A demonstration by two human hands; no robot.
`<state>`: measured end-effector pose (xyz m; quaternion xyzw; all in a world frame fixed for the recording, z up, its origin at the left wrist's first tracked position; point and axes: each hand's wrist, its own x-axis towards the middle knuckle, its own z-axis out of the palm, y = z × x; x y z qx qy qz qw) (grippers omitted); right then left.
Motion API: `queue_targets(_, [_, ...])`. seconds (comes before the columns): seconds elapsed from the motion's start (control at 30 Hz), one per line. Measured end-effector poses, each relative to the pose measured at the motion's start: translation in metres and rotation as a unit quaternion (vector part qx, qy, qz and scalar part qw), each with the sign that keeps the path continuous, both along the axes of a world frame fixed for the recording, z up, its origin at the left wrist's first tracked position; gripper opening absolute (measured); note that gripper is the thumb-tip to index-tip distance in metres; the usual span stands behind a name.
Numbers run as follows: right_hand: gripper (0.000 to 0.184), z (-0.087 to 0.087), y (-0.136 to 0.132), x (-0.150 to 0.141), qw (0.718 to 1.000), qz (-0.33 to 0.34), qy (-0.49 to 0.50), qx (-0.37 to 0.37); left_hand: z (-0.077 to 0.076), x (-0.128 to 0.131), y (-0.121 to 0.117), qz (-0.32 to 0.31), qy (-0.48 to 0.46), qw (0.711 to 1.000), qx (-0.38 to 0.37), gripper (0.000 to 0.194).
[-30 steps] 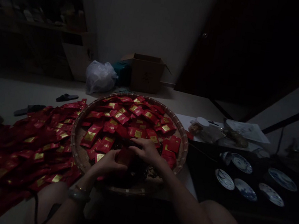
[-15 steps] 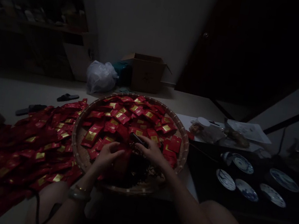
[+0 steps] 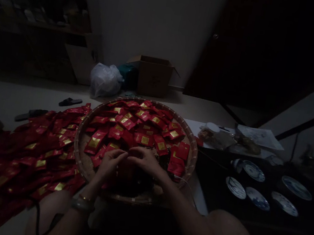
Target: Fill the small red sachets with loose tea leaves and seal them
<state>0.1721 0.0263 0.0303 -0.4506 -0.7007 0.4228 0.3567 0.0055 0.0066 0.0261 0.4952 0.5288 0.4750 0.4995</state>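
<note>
Each grip, left hand and right hand, now pinches one red packet, the right's dark object gone.

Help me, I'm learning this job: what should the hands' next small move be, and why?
I'd probably feel along the top of the dark red packet to check whether it is closed. The left hand and right hand meet there, over the near part of the round basket, and the dimness hides its upper edge.
</note>
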Motion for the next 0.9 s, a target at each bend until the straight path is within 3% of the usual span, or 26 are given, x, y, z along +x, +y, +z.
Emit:
queue_targets(0.13, [0.030,-0.005,0.002,-0.017,0.996,-0.052,0.045,-0.057,0.004,0.000,-0.001,-0.007,0.013,1.000,0.012,0.031])
queue_targets(0.3, [0.039,-0.012,0.005,-0.014,0.981,-0.042,0.124,-0.142,0.004,0.000,-0.003,-0.026,-0.043,0.998,-0.040,0.035])
queue_targets(0.57, [0.038,-0.014,0.003,-0.008,0.969,-0.017,0.140,-0.201,-0.005,-0.004,0.002,-0.040,-0.045,0.997,-0.058,0.038])
queue_targets(0.77, [0.038,-0.032,-0.007,-0.003,0.964,-0.048,0.164,-0.206,0.000,0.002,-0.002,-0.072,-0.025,0.994,-0.076,0.038])
queue_targets(0.83, [0.038,-0.039,-0.004,-0.001,0.964,-0.018,0.159,-0.211,0.002,0.002,-0.002,-0.052,-0.011,0.995,-0.083,0.036])
queue_targets(0.9, [0.035,-0.043,0.007,0.002,0.979,-0.003,0.102,-0.175,0.001,0.000,0.000,0.012,0.011,0.998,-0.066,0.033])
